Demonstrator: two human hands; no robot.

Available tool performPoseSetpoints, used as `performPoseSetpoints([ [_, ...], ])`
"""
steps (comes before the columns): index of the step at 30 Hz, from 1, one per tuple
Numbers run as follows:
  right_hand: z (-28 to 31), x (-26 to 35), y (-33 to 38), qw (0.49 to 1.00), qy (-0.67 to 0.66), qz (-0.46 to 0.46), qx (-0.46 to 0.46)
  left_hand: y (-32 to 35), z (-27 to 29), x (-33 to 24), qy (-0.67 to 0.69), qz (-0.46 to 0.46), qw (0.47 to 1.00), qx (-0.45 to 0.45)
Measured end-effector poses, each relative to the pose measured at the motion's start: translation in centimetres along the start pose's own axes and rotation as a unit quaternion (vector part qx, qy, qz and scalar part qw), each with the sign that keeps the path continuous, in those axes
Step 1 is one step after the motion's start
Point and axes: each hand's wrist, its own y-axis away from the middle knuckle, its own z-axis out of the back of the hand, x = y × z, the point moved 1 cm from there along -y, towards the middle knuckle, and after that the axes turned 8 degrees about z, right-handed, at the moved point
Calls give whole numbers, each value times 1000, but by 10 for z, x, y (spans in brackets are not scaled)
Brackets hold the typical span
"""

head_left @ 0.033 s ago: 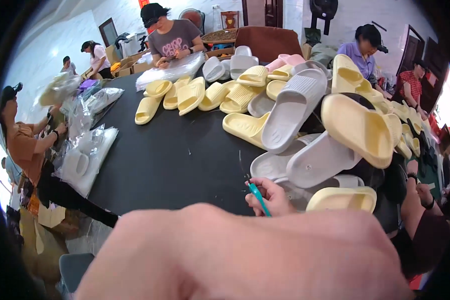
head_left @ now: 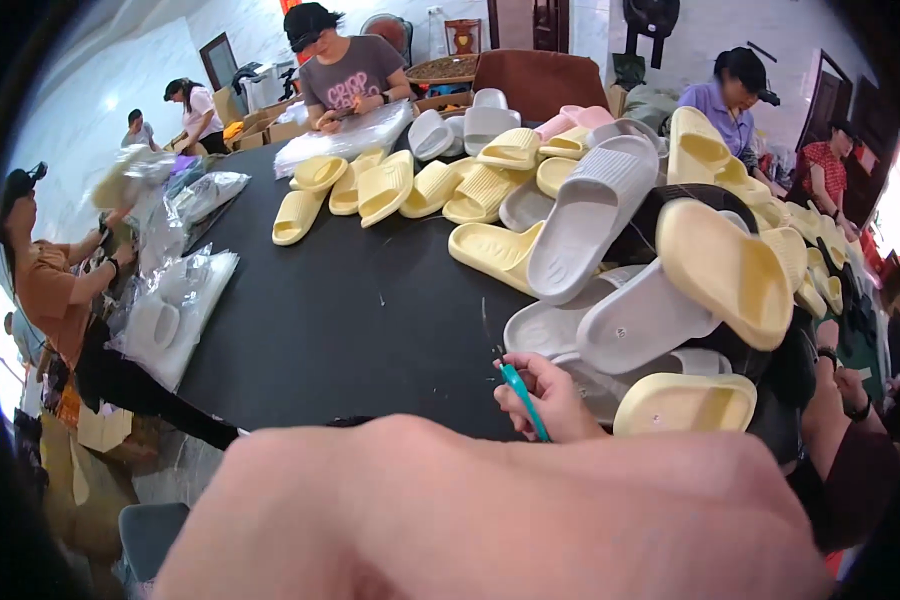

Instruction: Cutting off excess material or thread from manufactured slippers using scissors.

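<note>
My right hand (head_left: 560,400) is closed round a slim teal-handled tool (head_left: 523,397) with a small dark tip, possibly thread snips. The hand is over the black tabletop (head_left: 340,310), beside a heap of slippers. Just to its right are a grey slipper (head_left: 648,318) and a yellow slipper (head_left: 686,404). A large, blurred stretch of bare skin, seemingly my left hand or arm (head_left: 490,510), fills the lower foreground. Its fingers cannot be made out, and it hides my right wrist. Another yellow slipper (head_left: 727,268) leans atop the heap, near a long grey slipper (head_left: 592,220).
Clear plastic bags (head_left: 195,310) lie along the table's left edge, where a person in orange-brown (head_left: 50,290) works. More bags (head_left: 340,140) are at the far edge before another person (head_left: 350,75). At right a co-worker's forearm (head_left: 828,395) shows close by.
The view has shifted slightly. The large yellow slipper atop the heap has moved a little right and down. The foreground skin sits slightly lower. My right hand keeps its grip on the teal-handled tool.
</note>
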Motion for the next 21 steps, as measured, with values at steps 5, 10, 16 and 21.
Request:
performPoseSetpoints([
  [5, 1, 6, 0, 1000, 7, 22, 5, -39, 68, -23, -22, 21, 999, 15],
  [10, 0, 5, 1, 999, 17, 25, 23, -25, 62, -26, -66, 55, 995, 50],
  [16, -1, -2, 2, 999, 12, -23, 19, -12, -54, 110, -112, 68, 987, 97],
  [21, -3, 8, 8, 1000, -13, -7, 7, -37, 72, -25, -145, 77, 979, 118],
])
